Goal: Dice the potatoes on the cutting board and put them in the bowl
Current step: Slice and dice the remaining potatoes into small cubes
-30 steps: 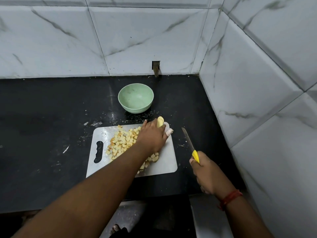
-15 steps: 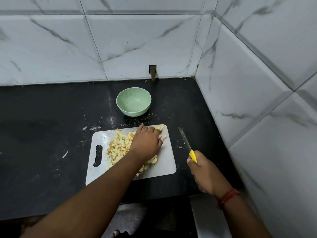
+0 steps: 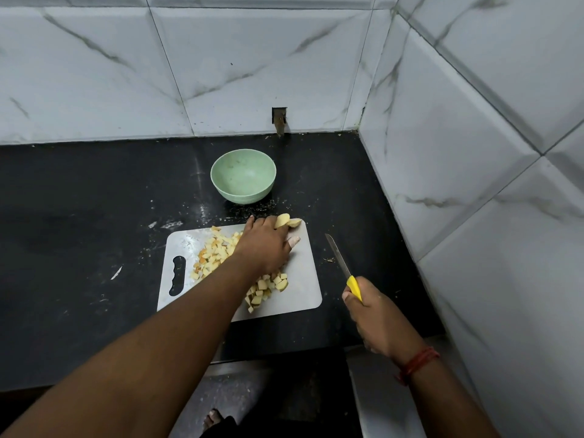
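the left hand (image 3: 264,245) reaches over the cutting board (image 3: 301,289) to its far right corner, fingers curled round an uncut piece of potato (image 3: 287,221) that pokes out beyond the fingertips, right at the board's far edge. whether the piece rests on the board or is lifted clear of it cannot be told. the left forearm crosses the board on a diagonal and hides part of what lies beneath it.

the right hand (image 3: 377,317) is off the board to its right, over the black worktop (image 3: 79,216), and grips the yellow handle of a knife (image 3: 343,268). the blade points away from the person, toward the back wall, and lies beside the board's right edge without touching it; whether it touches the worktop cannot be told. a red thread band (image 3: 417,363) sits on the right wrist.

diced potato (image 3: 215,251) is heaped on the board's middle and left part, with a smaller cluster showing on the near side of the forearm. the board's handle slot is at its left end.

the green bowl (image 3: 243,176) stands upright on the worktop just beyond the board, apart from it, and no dice show inside. small scraps and specks dot the worktop around bowl and board. marbled white tiles (image 3: 126,74) line the back and right walls.
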A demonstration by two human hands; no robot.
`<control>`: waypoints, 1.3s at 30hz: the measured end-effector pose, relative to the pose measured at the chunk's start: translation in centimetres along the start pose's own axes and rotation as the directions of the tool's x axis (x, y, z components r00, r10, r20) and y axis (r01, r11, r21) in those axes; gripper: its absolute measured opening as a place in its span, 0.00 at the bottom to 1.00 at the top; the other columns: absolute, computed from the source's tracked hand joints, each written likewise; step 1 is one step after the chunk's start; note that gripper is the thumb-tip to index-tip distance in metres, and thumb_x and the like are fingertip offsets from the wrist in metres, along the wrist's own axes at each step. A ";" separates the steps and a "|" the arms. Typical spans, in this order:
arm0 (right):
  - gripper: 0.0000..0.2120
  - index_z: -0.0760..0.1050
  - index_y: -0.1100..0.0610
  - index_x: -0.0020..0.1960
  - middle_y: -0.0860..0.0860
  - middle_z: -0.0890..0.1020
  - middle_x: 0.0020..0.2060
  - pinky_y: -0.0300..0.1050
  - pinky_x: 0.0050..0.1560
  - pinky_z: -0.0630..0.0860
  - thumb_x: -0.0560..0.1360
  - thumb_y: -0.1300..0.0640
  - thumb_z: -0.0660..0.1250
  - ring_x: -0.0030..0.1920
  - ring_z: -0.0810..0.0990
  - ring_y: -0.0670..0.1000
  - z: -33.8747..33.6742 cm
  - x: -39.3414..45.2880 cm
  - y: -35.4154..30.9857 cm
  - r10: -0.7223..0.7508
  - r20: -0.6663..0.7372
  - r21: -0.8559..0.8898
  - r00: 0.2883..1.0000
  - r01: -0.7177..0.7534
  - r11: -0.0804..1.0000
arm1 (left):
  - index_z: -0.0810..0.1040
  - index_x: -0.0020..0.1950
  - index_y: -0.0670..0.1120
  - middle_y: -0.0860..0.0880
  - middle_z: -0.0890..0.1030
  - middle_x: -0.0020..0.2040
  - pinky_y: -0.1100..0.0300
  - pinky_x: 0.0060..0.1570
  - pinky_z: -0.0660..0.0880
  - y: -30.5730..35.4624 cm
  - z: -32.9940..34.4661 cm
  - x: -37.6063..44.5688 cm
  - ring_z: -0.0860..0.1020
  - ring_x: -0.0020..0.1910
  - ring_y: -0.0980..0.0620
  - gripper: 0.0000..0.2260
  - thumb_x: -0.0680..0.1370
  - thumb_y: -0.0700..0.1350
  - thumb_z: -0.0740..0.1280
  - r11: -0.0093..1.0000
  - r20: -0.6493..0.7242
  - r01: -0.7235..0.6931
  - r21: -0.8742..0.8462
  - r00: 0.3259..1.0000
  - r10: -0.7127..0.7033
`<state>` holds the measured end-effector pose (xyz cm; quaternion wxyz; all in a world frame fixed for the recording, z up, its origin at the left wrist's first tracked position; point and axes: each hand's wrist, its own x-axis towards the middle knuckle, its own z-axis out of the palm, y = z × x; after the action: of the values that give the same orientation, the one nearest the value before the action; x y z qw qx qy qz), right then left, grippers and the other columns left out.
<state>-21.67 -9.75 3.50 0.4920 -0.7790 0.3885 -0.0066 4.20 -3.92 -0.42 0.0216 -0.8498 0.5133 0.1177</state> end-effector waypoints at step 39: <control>0.16 0.69 0.64 0.67 0.57 0.78 0.56 0.42 0.50 0.68 0.81 0.59 0.58 0.42 0.73 0.52 4.4 3.3 -6.8 0.218 0.165 -0.539 0.962 -0.097 0.837 | 0.70 0.78 0.49 0.48 0.70 0.77 0.40 0.79 0.47 1.6 5.2 -7.4 0.65 0.77 0.45 0.30 0.82 0.59 0.45 0.972 -0.186 -0.232 0.022 0.955 0.232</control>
<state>-13.61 -6.96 5.25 0.2989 -0.8447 0.3816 0.2269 -1.44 2.57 -3.70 -0.0407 -0.7910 0.6092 0.0389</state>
